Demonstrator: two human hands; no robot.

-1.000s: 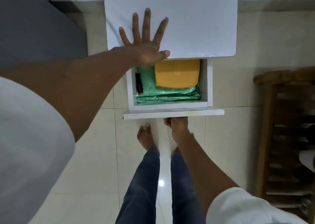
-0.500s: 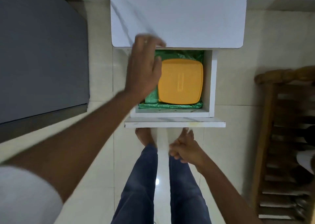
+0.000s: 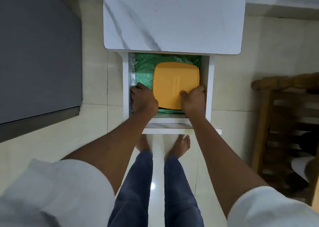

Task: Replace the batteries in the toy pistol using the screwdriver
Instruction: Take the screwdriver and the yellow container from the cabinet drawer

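Now you stand before the white table (image 3: 172,16) with its drawer (image 3: 209,88) pulled open, and both your hands are down inside it. If you lift the orange box (image 3: 174,83) by one edge only, it may tip and catch on the drawer wall. Your right hand (image 3: 194,100) curls over the box's near corner; your left hand (image 3: 144,100) is bent beside the box, holding I cannot tell what. Neither pistol nor screwdriver is visible.
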